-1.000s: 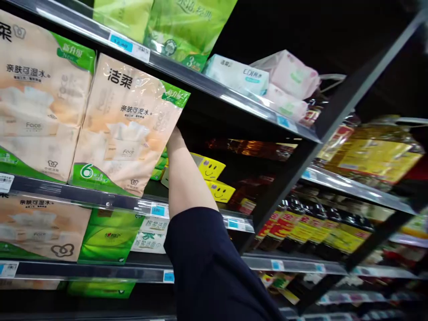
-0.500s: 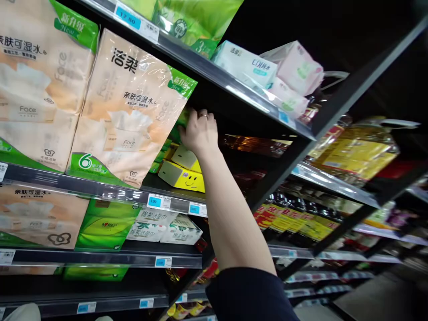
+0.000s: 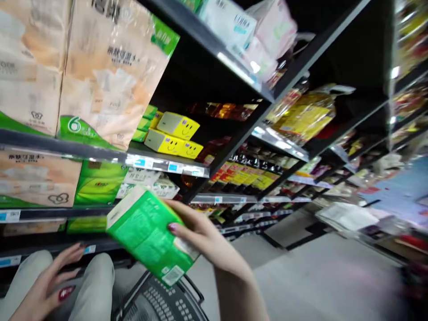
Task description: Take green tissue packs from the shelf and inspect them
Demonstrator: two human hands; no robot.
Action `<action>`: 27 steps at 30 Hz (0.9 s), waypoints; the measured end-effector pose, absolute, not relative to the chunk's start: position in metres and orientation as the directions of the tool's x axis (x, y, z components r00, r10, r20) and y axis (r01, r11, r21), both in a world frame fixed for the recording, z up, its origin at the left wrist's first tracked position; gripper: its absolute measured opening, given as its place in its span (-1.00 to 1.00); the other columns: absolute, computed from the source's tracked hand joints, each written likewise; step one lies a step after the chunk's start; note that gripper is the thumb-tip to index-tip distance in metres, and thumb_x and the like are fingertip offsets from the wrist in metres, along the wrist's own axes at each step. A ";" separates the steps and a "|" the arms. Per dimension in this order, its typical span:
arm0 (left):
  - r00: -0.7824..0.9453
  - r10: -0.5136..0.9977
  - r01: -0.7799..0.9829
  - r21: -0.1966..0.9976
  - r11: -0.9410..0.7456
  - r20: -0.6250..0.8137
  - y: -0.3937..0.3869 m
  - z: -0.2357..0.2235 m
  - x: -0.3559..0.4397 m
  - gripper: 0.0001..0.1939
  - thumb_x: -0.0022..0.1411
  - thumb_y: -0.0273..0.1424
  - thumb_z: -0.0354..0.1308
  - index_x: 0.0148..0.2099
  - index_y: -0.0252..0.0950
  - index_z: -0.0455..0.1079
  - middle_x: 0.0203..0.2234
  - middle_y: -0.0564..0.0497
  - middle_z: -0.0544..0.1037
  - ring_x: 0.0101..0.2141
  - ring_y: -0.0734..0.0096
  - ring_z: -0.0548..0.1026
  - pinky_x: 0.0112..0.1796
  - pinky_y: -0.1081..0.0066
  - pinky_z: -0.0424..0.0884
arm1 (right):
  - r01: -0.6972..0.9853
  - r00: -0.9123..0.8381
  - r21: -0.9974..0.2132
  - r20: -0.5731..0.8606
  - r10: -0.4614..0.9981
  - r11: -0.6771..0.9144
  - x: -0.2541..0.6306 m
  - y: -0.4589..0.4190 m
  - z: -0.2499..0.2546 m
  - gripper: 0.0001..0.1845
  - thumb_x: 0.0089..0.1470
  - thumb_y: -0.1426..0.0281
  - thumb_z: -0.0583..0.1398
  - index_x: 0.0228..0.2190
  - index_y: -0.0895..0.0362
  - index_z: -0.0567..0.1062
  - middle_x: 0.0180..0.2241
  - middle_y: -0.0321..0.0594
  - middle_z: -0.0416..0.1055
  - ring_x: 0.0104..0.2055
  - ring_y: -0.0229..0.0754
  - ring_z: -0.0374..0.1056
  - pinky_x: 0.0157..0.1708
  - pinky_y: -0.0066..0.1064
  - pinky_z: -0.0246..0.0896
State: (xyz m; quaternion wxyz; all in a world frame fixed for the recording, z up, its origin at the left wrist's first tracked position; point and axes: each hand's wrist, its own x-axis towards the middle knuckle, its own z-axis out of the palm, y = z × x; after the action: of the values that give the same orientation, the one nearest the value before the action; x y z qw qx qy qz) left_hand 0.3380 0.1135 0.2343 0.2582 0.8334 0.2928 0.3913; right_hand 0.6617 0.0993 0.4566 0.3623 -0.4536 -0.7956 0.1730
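My right hand (image 3: 200, 234) grips a green tissue box (image 3: 149, 234) and holds it tilted, low in front of the shelves and just above a dark shopping basket (image 3: 160, 303). At the lower left my left hand (image 3: 50, 285) has its fingers spread and holds nothing. It hovers beside a pale grey rounded thing (image 3: 93, 281) that I cannot identify. On the middle shelf (image 3: 100, 154) behind stand yellow smiley-face boxes (image 3: 177, 136) and more green boxes (image 3: 143, 122).
Large peach tissue packs (image 3: 110, 76) fill the left shelves, with green packs (image 3: 98, 183) below them. Bottles with red and yellow labels (image 3: 247, 176) line the shelving to the right. A grey aisle floor (image 3: 317, 272) runs off to the right.
My right hand has come down from the back of the middle shelf with a green tissue box in it. The view has swung down and right, and my left hand has come into sight.
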 end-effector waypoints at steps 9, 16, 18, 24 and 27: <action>0.339 0.933 -0.460 0.844 0.275 -0.119 0.075 0.251 0.364 -0.35 -0.10 -0.19 0.46 0.07 -0.25 0.47 -0.09 -0.10 0.62 -0.13 0.09 0.57 -0.26 0.43 0.52 | 0.254 -0.343 -0.964 -0.012 0.939 0.080 0.601 0.087 0.328 -0.42 0.05 0.03 0.29 0.03 0.08 0.52 0.03 -0.09 0.51 -0.02 0.01 0.45 -0.07 -0.24 0.36; 0.152 0.975 -0.658 0.720 0.220 -0.159 0.070 0.208 0.358 -0.47 -0.16 -0.20 0.51 -0.12 -0.28 0.55 -0.34 -0.06 0.65 -0.34 0.17 0.60 -0.48 0.49 0.47 | -0.293 0.122 -0.943 0.126 0.985 0.157 0.577 0.048 0.233 -0.30 0.03 -0.14 0.21 0.09 -0.02 0.43 0.13 -0.08 0.41 0.05 0.05 0.43 -0.09 -0.21 0.41; 0.161 0.979 -0.652 0.731 0.199 -0.123 0.069 0.208 0.356 -0.49 -0.12 -0.22 0.50 -0.09 -0.26 0.55 -0.32 -0.05 0.65 -0.30 0.20 0.60 -0.46 0.52 0.48 | -0.370 0.134 -0.914 0.126 0.983 0.168 0.566 0.038 0.221 -0.30 0.01 -0.10 0.25 0.11 -0.03 0.41 0.13 -0.08 0.42 0.06 0.09 0.42 -0.05 -0.15 0.40; 0.061 0.979 -0.685 0.705 0.181 -0.193 0.060 0.210 0.362 -0.42 -0.07 -0.21 0.47 0.02 -0.22 0.48 -0.18 -0.02 0.65 -0.19 0.22 0.60 -0.36 0.55 0.51 | -0.402 0.262 -0.899 0.072 0.963 0.176 0.552 0.028 0.222 -0.41 -0.02 0.11 0.37 0.04 0.03 0.51 0.05 -0.07 0.49 0.04 0.09 0.44 0.02 -0.13 0.38; 0.081 0.975 -0.675 0.708 0.205 -0.205 0.058 0.208 0.363 -0.34 -0.04 -0.22 0.45 0.13 -0.23 0.41 -0.13 -0.05 0.64 -0.13 0.16 0.59 -0.33 0.53 0.52 | -0.396 0.271 -0.896 0.096 0.958 0.202 0.554 0.029 0.218 -0.43 0.00 0.10 0.35 0.04 -0.01 0.51 0.06 -0.11 0.49 0.05 0.08 0.44 0.01 -0.13 0.39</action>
State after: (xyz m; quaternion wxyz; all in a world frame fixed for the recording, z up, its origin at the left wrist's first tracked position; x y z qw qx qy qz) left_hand 0.3626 0.0585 0.2081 0.7002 0.2239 0.3348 0.5894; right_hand 0.5536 0.0290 0.2175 0.6906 -0.3985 -0.3525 0.4900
